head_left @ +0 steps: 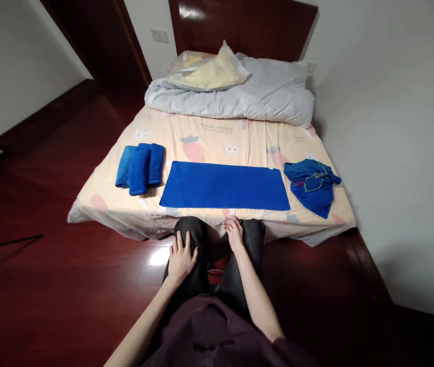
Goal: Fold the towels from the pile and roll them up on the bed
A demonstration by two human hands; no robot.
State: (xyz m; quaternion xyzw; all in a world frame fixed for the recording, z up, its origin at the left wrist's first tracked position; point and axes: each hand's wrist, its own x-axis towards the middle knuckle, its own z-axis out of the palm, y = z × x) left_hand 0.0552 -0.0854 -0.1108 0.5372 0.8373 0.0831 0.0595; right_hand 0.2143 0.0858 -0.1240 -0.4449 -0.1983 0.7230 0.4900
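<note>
My left hand (181, 259) lies flat on my left thigh with its fingers spread, holding nothing. Over the inner side of my right knee rests my right hand (234, 233), fingers loosely stretched and apart, also without anything in it. Just ahead of both knees, a blue towel (224, 186) is spread flat along the near edge of the bed. Several rolled blue towels (139, 168) are stacked together to its left. On its right sits a crumpled heap of blue towels (313, 184) with green edging. Neither hand touches any towel.
The bed (209, 135) has a cream sheet with carrot and cat prints. A grey quilt (274, 94) and a pale yellow pillow (217, 71) are bunched by the dark headboard (243, 28). A white wall (392, 127) stands at right; a thin black stand (6, 243) is at left.
</note>
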